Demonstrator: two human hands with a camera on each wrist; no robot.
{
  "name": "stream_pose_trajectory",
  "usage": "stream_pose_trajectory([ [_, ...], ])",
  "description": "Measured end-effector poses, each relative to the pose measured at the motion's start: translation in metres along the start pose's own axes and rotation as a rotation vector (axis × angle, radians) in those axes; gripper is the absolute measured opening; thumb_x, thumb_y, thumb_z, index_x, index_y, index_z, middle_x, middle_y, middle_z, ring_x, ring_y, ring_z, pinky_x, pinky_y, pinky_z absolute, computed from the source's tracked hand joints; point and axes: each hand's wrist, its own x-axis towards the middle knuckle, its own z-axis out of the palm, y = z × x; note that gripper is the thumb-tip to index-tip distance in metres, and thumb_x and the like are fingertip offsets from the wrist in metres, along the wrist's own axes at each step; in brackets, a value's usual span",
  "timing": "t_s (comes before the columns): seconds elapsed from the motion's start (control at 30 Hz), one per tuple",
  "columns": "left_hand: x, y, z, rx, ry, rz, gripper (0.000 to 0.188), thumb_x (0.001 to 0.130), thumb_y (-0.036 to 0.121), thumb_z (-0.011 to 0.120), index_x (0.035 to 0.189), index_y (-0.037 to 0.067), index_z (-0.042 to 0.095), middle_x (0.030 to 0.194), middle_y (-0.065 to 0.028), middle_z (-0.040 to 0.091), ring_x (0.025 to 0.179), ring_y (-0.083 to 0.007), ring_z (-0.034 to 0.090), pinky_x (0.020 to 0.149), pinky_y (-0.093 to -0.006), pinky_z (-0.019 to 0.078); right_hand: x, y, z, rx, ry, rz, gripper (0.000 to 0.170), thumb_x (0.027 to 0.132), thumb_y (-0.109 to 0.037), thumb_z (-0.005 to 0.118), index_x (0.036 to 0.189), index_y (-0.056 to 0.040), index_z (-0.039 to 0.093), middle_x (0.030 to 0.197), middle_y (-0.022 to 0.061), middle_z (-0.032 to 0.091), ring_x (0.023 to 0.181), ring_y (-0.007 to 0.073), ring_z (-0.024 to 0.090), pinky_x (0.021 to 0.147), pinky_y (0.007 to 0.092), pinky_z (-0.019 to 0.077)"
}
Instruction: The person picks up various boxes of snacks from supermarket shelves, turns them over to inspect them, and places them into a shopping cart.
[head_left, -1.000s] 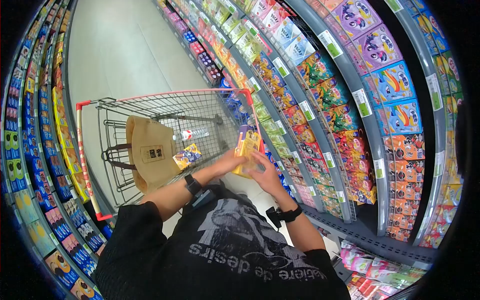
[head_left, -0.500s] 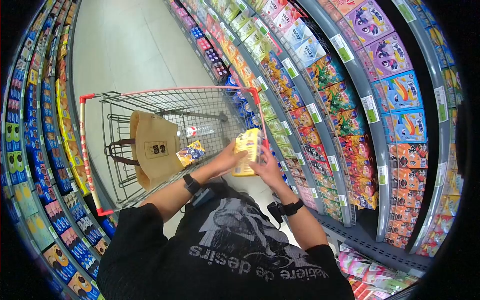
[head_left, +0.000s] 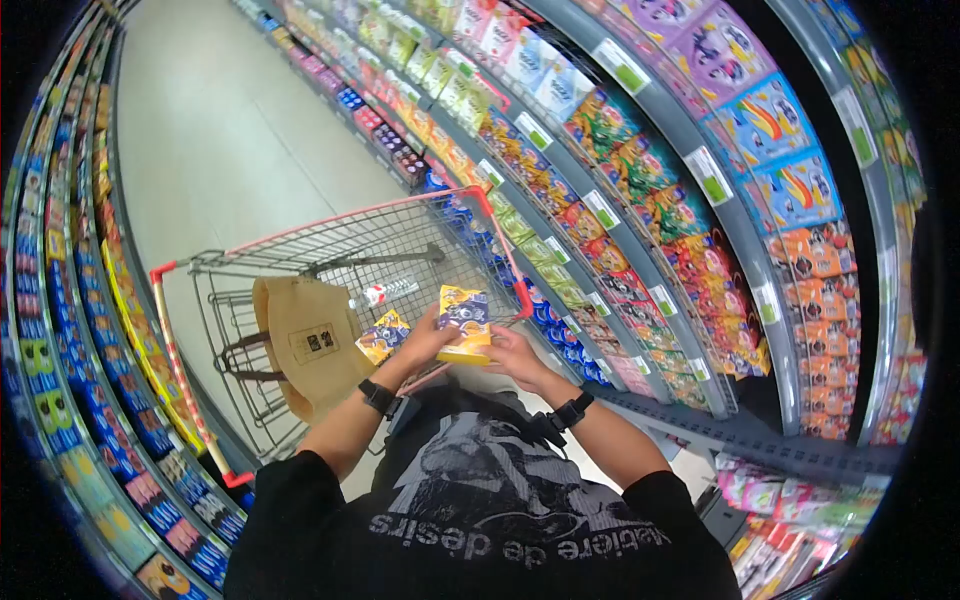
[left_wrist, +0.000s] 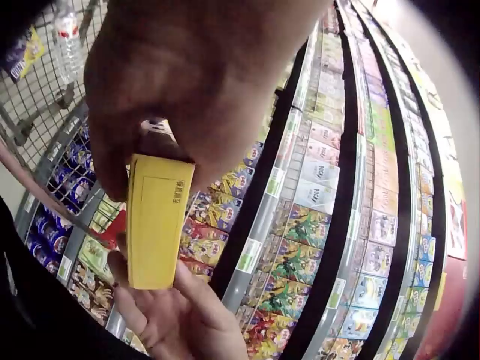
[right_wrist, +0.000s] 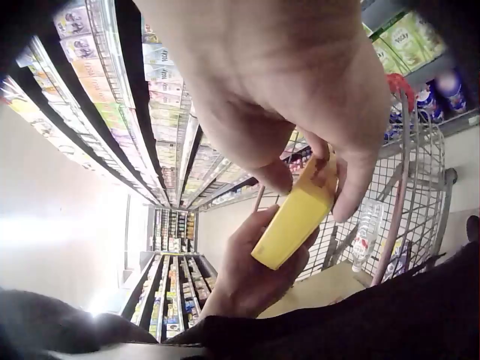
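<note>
Both hands hold a yellow box with a purple and yellow printed front [head_left: 464, 318] above the near side of the cart. The left hand [head_left: 428, 338] grips its left side, thumb on the front. At its lower right the right hand [head_left: 515, 356] pinches the edge. In the left wrist view the box's plain yellow side [left_wrist: 156, 221] faces the camera, between the left hand [left_wrist: 180, 82] above and the right hand [left_wrist: 187, 322] below. The right wrist view shows the yellow side [right_wrist: 296, 214] with the right hand [right_wrist: 300, 97] over it and the left hand [right_wrist: 251, 270] beneath.
In the cart [head_left: 330, 225] lie a brown paper bag [head_left: 310, 345], a clear bottle [head_left: 388, 291] and a purple and yellow pack [head_left: 383, 337]. Shelves of snack packs [head_left: 700, 265] curve along the right, with more shelves [head_left: 75, 330] on the left. Pale aisle floor [head_left: 215, 140] stretches ahead.
The box has turned from its yellow text-covered face to its purple printed front and moved slightly left and down. Both hands have shifted with it. The view has tilted relative to the cart.
</note>
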Motion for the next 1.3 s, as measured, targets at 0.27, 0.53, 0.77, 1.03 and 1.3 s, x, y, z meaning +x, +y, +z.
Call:
stream_pose_trajectory([
  [0.27, 0.041, -0.039, -0.082, 0.479, 0.280, 0.138, 0.048, 0.087, 0.012, 0.065, 0.128, -0.006, 0.052, 0.101, -0.0164, 0.066, 0.071, -0.0172, 0.068, 0.065, -0.0286, 0.0541, -0.035, 0.017, -0.049, 0.082, 0.079, -0.023, 0.033, 0.091, -0.015, 0.061, 0.121, -0.0012, 0.055, 0.119, 0.0097, 0.059, 0.101, 0.0207, 0.062, 0.083, 0.0386, 0.0541],
  [0.53, 0.072, -0.101, -0.147, 0.632, 0.139, 0.102, 0.041, 0.085, 0.012, 0.065, 0.119, -0.008, 0.056, 0.086, -0.0157, 0.068, 0.067, -0.0188, 0.068, 0.062, -0.0306, 0.0532, -0.108, 0.056, -0.099, 0.316, 0.337, -0.110, 0.029, 0.095, -0.020, 0.056, 0.118, -0.0038, 0.057, 0.111, 0.0069, 0.064, 0.098, 0.0195, 0.063, 0.085, 0.0350, 0.0512],
  [0.77, 0.074, -0.082, -0.115, 1.181, 0.190, 0.019, 0.049, 0.078, 0.017, 0.069, 0.118, -0.008, 0.057, 0.098, -0.0255, 0.067, 0.094, -0.0331, 0.066, 0.082, -0.0397, 0.0512, -0.159, 0.111, -0.129, 0.497, 0.506, -0.174, 0.025, 0.096, -0.018, 0.055, 0.116, -0.0050, 0.058, 0.109, 0.0067, 0.065, 0.096, 0.0173, 0.063, 0.081, 0.0323, 0.0502],
  [1.03, 0.124, -0.069, -0.004, 1.158, 0.061, 0.405, 0.053, 0.077, 0.011, 0.066, 0.126, -0.003, 0.054, 0.123, -0.0235, 0.057, 0.111, -0.0351, 0.057, 0.096, -0.0398, 0.0455, -0.207, 0.146, -0.192, 0.392, 0.842, -0.514, 0.028, 0.089, -0.011, 0.063, 0.116, -0.0058, 0.059, 0.105, 0.0052, 0.066, 0.096, 0.0154, 0.062, 0.077, 0.0299, 0.0504],
  [1.3, 0.058, 0.002, 0.296, 0.789, -0.479, 0.485, 0.050, 0.086, -0.005, 0.055, 0.135, 0.007, 0.047, 0.129, -0.0100, 0.053, 0.105, -0.0173, 0.060, 0.083, -0.0287, 0.0497, -0.300, 0.067, -0.298, -0.248, 1.461, -0.899, 0.062, 0.079, 0.000, 0.068, 0.136, -0.0060, 0.046, 0.140, 0.0153, 0.044, 0.123, 0.0248, 0.050, 0.096, 0.0347, 0.0445],
])
